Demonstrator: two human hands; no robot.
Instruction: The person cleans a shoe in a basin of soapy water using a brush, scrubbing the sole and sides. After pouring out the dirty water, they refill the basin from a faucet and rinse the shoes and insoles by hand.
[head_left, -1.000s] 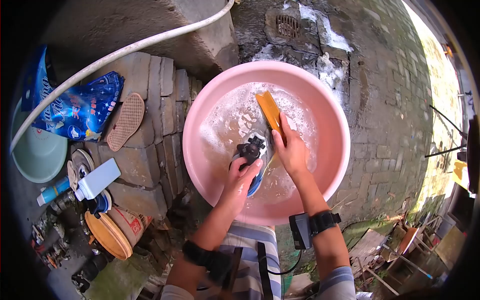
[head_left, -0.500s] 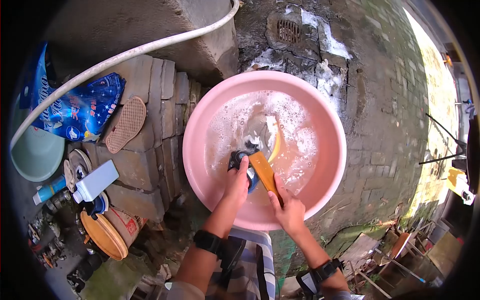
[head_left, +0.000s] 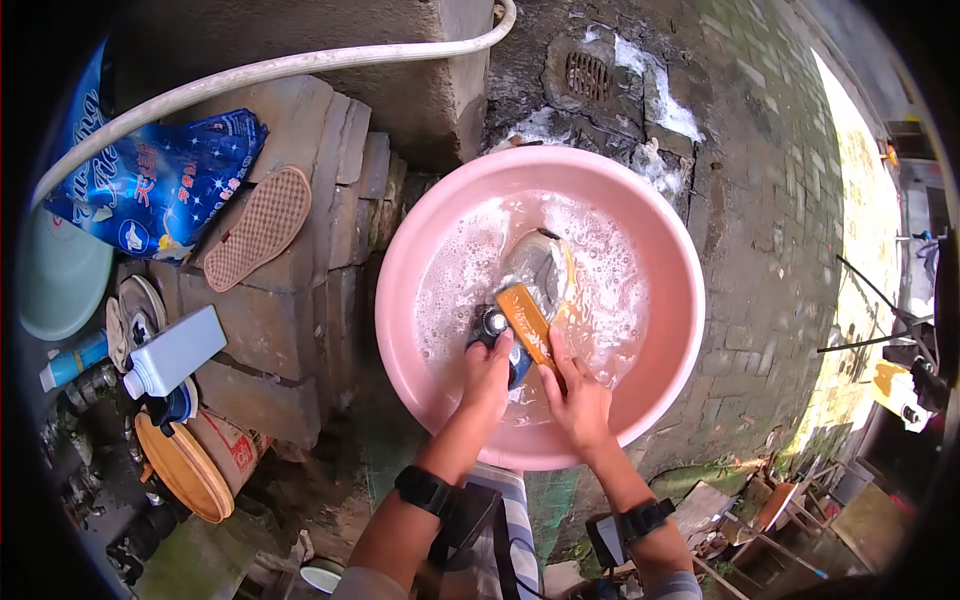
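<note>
The left hand (head_left: pixel 484 385) has a snug hold on a dark shoe (head_left: pixel 482 324). The right hand (head_left: pixel 582 408) pinches the near end of an orange brush (head_left: pixel 525 325), thumb on one side and fingers on the other. The brush lies slanted right over the shoe.

To rub well, I think the left hand should hold the shoe firm, so it does not slide on the wet bottom. Short, soft rubs look best, with the brush flat and its bristles down on the shoe. The left fingers should be out of its way. Big, fast rubs could splash.

The shoe is in the pink tub (head_left: pixel 668 320), nearer the edge by the person than the far edge. It looks black on top, with a bit of bright blue low down. The hands and brush hide much of it. Past it, a grey lump with a yellow edge (head_left: pixel 540 262) sits in the bubbly water.
</note>
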